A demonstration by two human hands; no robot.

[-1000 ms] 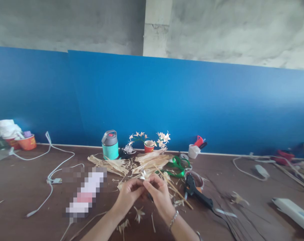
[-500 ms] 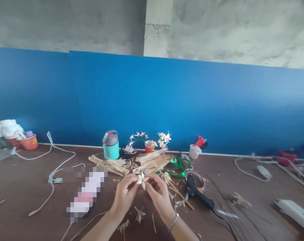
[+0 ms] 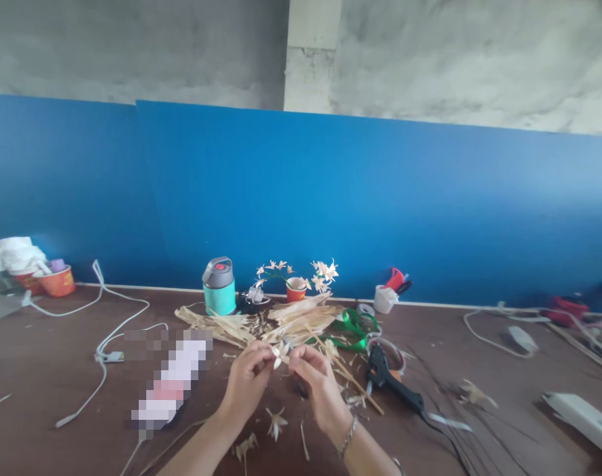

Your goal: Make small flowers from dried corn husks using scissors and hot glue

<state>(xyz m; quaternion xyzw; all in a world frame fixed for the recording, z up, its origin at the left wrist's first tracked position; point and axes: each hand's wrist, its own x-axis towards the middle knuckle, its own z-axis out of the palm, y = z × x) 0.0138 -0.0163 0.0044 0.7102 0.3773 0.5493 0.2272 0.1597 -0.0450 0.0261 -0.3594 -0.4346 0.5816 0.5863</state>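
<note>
Between my two hands is a small pale flower (image 3: 280, 356) with pointed petals, like dried husk. My left hand (image 3: 249, 378) pinches it from the left, thumb against fingers. My right hand (image 3: 317, 382) is closed at its right side, thumb and forefinger at a petal. Just beyond and under the fingers, scissors (image 3: 300, 389) seem to lie partly hidden by my right hand. Below the hands, another husk flower (image 3: 276, 423) lies on the brown table (image 3: 97, 449). Dried husks (image 3: 305, 316) are spread out behind.
A black glue gun (image 3: 395, 387) with its cord lies to the right, near green ribbon (image 3: 353, 324). At the back stand a turquoise flask (image 3: 219, 294), a red cup (image 3: 296, 291) with flower stems, and a white cup (image 3: 385, 301). White cables (image 3: 102, 344) run along the left.
The flower has turned and tilted between my fingers. My right hand has shifted slightly, its fingers more curled, and a dark part of the scissors now shows beside it.
</note>
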